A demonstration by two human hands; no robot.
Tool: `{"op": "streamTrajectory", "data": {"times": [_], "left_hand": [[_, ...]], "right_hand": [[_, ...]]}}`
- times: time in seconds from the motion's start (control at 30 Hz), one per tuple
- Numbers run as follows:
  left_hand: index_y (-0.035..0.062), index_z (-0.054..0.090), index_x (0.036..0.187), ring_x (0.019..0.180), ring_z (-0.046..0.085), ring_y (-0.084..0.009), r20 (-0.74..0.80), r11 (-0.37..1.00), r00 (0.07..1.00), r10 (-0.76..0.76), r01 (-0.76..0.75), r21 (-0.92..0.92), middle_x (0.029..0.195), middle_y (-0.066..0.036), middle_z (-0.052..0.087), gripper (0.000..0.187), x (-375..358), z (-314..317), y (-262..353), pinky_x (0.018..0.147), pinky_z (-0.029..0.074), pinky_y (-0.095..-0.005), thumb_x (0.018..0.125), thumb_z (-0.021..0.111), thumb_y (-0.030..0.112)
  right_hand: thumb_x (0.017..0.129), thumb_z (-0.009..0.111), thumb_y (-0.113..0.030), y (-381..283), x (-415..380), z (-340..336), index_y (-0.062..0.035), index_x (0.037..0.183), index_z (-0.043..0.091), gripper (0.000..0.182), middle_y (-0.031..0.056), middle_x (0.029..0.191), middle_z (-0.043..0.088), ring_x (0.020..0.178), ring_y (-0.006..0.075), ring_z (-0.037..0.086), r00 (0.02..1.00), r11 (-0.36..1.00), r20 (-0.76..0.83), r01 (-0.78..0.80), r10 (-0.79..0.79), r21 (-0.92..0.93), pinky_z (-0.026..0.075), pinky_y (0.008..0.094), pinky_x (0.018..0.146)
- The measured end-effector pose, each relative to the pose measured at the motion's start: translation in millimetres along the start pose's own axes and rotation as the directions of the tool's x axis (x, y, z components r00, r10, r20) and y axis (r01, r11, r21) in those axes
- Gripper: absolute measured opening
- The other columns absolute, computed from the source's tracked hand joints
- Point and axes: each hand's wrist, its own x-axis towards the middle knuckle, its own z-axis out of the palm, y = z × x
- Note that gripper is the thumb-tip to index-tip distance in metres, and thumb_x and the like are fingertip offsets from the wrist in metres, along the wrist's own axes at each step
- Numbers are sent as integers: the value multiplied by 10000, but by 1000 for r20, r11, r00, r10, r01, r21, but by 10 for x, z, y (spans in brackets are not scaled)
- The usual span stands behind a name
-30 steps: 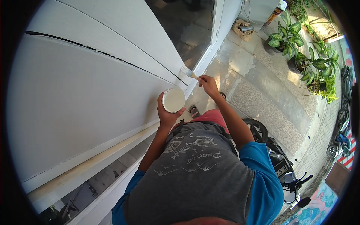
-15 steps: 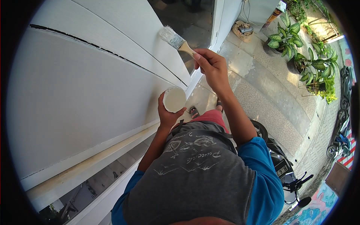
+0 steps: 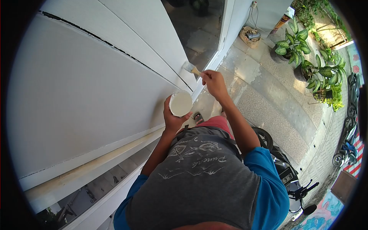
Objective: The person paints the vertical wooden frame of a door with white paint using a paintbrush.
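Observation:
My right hand (image 3: 214,84) grips the wooden handle of a paintbrush (image 3: 190,68). White paint coats its bristles, which overlap the edge of the white door panel (image 3: 153,34) beside the dark glass pane (image 3: 195,27). Lower and to the left, my left hand (image 3: 174,119) is wrapped round a round tub of off-white paint (image 3: 181,103), its open top facing up at me. Smears of paint mark the tub's rim. The tub is held in front of the wide grey-white panel (image 3: 88,88), close to its right end.
Potted plants (image 3: 293,42) line the paved floor (image 3: 276,99) at the upper right. A bag with things in it (image 3: 251,36) sits by the wall. A parked motorcycle (image 3: 285,168) stands behind my right arm. A ledge (image 3: 96,157) runs under the panel.
My right hand has brought the paintbrush down and slightly right, nearer the tub, along the panel's edge. The camera view has shifted slightly; my left hand still holds the tub.

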Motion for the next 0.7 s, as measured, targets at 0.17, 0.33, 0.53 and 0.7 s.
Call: {"op": "streamTrajectory", "data": {"times": [0.17,0.33,0.53,0.7], "left_hand": [[31,377,1356,1144,578,-228,-9,999,1000,-14,15,34,1235,-122,559,913,4,-13,24,966,481,-364,628,912,162],[32,379,1355,1141,579,-228,-7,1000,1000,1,-1,-18,1234,-118,559,912,16,-20,-24,966,482,-365,629,912,169],[27,380,1350,1136,579,-222,-10,999,1000,14,-14,-51,1228,-119,559,898,25,-28,-30,959,480,-362,644,909,193],[27,380,1350,1137,578,-221,-2,999,1000,8,-8,-37,1228,-119,560,901,32,-20,-18,960,479,-360,643,911,199]], "right_hand": [[958,588,-173,-1289,-396,-394,34,1050,671,241,-2,698,594,636,55,496,964,863,-82,264,-254,431,388,219,565],[967,581,-167,-515,-18,-103,28,1058,672,233,-8,707,595,645,53,505,978,890,-33,199,-204,410,390,216,572],[920,601,-167,1218,95,345,34,949,697,224,58,631,624,571,112,558,991,991,-34,-124,126,51,433,281,551],[904,606,-165,671,111,183,36,936,701,224,72,619,627,550,126,564,993,995,-65,-103,103,-7,440,294,547]]}}
